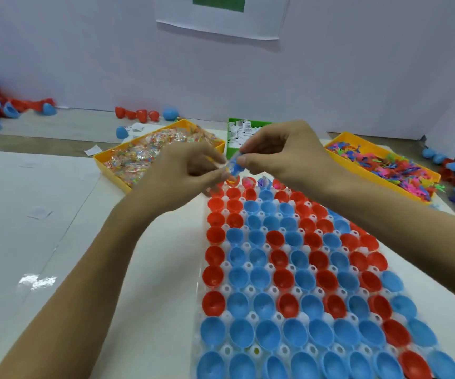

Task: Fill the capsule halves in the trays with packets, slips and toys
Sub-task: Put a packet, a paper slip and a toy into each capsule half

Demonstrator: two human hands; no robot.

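White tray of empty red and blue plastic capsule halves (289,283) nearest. Above tray's far row, left hand (190,170) and right hand (283,154) both pinch small blue item (234,166). Risk: blurred fingers fumble, item drops into wrong half.

In front of me a white tray (248,291) holds rows of red and blue capsule halves (289,272), open side up, nearly all empty; a few in the far row (251,182) already hold colourful contents. Beyond it sit a yellow bin of clear-wrapped packets (149,154), a green bin of white slips (238,132) and a yellow bin of bright plastic toys (385,165). Between my fingertips, above the far row, I pinch a small blue piece (234,166), too blurred to name.
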